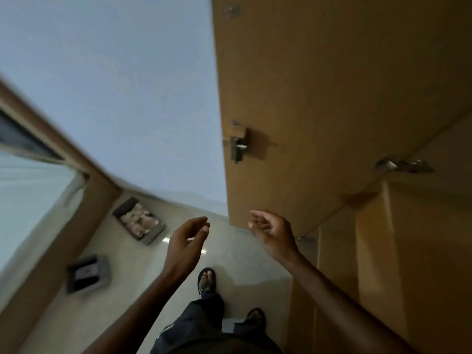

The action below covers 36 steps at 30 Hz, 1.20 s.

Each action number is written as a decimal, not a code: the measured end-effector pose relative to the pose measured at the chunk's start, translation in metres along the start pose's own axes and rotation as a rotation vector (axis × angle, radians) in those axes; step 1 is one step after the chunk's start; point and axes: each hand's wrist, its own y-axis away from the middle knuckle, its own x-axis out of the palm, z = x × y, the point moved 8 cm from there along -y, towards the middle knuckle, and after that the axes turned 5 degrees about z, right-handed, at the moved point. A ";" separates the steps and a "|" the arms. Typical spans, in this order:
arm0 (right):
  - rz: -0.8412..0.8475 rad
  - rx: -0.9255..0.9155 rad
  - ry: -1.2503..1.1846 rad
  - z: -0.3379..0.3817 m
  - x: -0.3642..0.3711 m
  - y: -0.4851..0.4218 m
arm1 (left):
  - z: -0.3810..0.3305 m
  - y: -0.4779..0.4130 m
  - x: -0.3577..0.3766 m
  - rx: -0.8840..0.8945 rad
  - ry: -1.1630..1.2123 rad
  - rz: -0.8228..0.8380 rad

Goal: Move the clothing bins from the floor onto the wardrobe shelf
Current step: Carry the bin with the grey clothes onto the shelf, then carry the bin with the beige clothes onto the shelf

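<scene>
The left hand (187,241) and right hand (273,231) are raised apart, empty, fingers loosely curled, beside the wardrobe door (306,98), while a bin of pale clothes (139,221) and a darker bin (88,273) sit on the floor (132,284) at left.

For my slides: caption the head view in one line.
Left hand and right hand hover empty by the wardrobe; two clothing bins sit on the floor.

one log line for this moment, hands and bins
left hand: empty, open | right hand: empty, open | grey rectangular bin of pale clothes: on floor | grey rectangular bin of dark contents: on floor
</scene>
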 end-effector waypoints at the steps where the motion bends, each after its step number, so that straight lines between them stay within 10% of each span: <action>1: 0.043 -0.007 0.007 0.008 0.020 -0.005 | 0.009 0.007 -0.019 -0.015 0.018 -0.053; 24: 0.519 -0.159 0.249 0.169 0.423 -0.137 | 0.172 -0.007 -0.386 -0.242 0.159 -0.524; 36: 0.630 0.073 0.362 0.074 0.603 -0.358 | 0.338 -0.194 -0.441 -0.605 0.155 -0.436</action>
